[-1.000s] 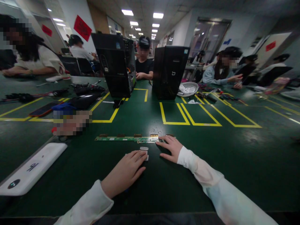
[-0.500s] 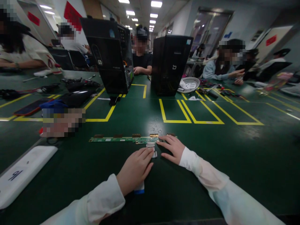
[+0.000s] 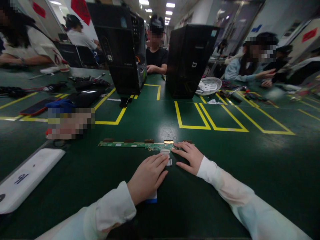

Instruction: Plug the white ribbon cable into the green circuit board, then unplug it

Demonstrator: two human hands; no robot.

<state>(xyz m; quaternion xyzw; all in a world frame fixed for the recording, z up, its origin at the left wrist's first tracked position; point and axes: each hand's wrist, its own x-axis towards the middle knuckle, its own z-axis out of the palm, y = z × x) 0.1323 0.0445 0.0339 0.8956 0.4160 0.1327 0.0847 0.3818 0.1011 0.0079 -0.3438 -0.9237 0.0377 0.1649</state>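
Observation:
A long, narrow green circuit board (image 3: 130, 144) with copper-coloured tabs along its far edge lies across the green table. My left hand (image 3: 149, 176) lies over a white flat ribbon cable (image 3: 170, 162), fingers together on it near the board. The cable's blue-tipped other end shows below my palm; the stretch between is hidden. A white connector end (image 3: 165, 152) sits at the board's near edge, just past my left fingertips. With fingers spread, my right hand (image 3: 189, 158) rests its fingertips on the right part of the board and covers some of it.
Two black computer towers (image 3: 122, 50) (image 3: 191, 60) stand at the back, a person between them. A white case marked 16 (image 3: 32, 178) lies at left, near dark cables and a blue item (image 3: 61, 105). A white basket (image 3: 209, 86) and tools are back right. Yellow tape (image 3: 195, 127) marks the table.
The view has shifted slightly, so most things appear a little further right and higher. Both hands keep nearly the same places on the cable and board.

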